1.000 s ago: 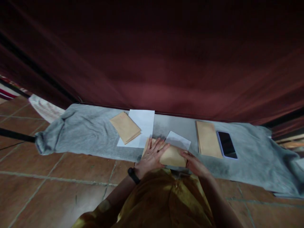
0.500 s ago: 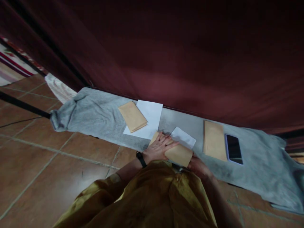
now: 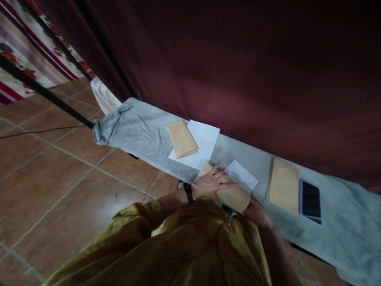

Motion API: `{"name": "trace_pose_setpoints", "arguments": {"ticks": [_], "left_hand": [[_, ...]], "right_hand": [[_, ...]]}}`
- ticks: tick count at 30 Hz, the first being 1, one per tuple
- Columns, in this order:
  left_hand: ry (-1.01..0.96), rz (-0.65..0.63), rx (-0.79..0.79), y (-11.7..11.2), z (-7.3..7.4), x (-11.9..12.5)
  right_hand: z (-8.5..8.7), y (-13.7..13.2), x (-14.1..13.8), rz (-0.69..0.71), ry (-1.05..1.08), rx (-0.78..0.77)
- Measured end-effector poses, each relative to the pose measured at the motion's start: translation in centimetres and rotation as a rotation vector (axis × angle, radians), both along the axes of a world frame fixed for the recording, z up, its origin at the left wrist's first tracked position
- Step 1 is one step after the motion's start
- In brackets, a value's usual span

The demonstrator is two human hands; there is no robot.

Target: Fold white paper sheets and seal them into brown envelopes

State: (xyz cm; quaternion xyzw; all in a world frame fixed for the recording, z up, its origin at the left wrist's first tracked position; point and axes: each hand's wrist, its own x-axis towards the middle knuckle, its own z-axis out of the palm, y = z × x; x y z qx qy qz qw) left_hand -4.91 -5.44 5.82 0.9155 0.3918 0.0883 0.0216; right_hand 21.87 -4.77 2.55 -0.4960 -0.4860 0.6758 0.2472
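Observation:
A brown paper envelope [image 3: 235,197] lies at the near edge of the cloth-covered surface, close to my body. My left hand [image 3: 211,183] rests flat on top of it with the fingers spread, covering its middle. At the right end my right hand [image 3: 254,210] holds the envelope's edge, which bends upward there; most of those fingers are hidden behind the paper. Just beyond the envelope is a small white paper [image 3: 242,175]. Farther left, several folded brown envelopes [image 3: 182,139] lie partly over a larger white sheet [image 3: 205,141].
On the right, a stack of brown envelopes [image 3: 283,186] sits beside a phone [image 3: 310,198]. Grey cloth [image 3: 139,127] covers the narrow bench. A dark red curtain [image 3: 223,79] hangs behind it. Black poles [image 3: 47,93] stand at left above the tiled floor [image 3: 74,190].
The camera has turned left, so everything sits farther right in view. Both hands keep nearly the same pose on the envelope, its right end still bent up.

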Motion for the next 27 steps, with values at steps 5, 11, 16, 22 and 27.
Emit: {"name": "trace_pose_setpoints", "arguments": {"ticks": [5, 11, 16, 22, 27], "left_hand": [[-0.059, 0.048, -0.081, -0.5, 0.3, 0.0], [-0.118, 0.237, -0.141, -0.5, 0.1, -2.1], [-0.108, 0.455, -0.127, -0.2, -0.1, -5.1], [-0.060, 0.535, -0.100, -0.3, -0.1, -7.7], [-0.003, 0.531, -0.061, -0.1, -1.1, -8.4]], "right_hand": [[0.5, 0.0, 0.4, -0.114, 0.124, -0.171], [0.5, 2.3, 1.7, -0.296, -0.020, 0.052], [-0.8, 3.8, 0.6, -0.349, -0.783, 0.492], [-1.5, 4.1, -2.3, -0.257, -1.269, 0.505], [-1.5, 4.6, -2.7, -0.275, -1.240, 0.497]]}}
